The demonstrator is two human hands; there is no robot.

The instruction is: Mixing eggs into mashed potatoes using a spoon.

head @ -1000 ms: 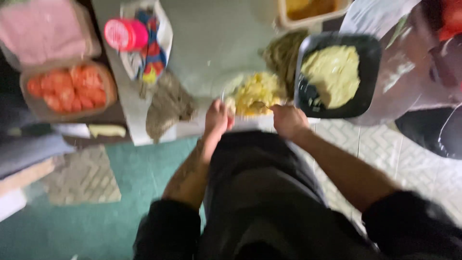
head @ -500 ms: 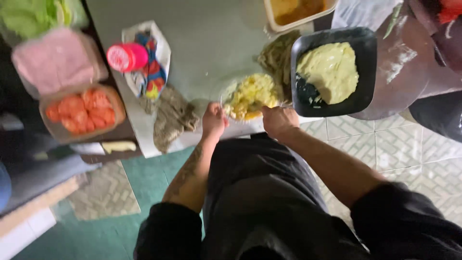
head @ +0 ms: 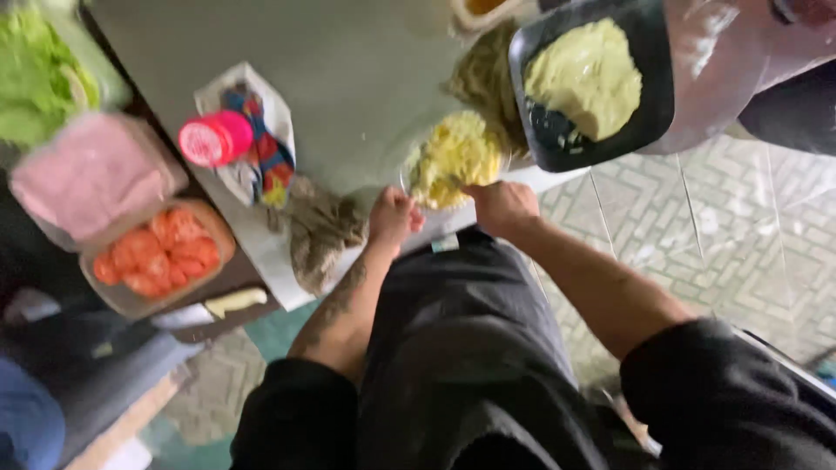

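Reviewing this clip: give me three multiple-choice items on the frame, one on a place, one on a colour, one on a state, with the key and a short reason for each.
1. Where does the black tray of pale green mash lie relative to the bowl of yellow food?
A. To its upper right in the head view
B. To its lower left
C. Under it

2. What colour is the round lid lying on the patterned cloth?
A. Blue
B. Pink
C. Black

3. How do the two hands stand?
A. Both raised well clear of the counter
B. Both at the near rim of the yellow food bowl
C. One resting on the tomato slices

Key: 1 A, the tray lies up and right of the bowl. 2 B, the lid is bright pink. 3 B, the left hand and right hand meet at the bowl's near edge, far from the tomato slices.
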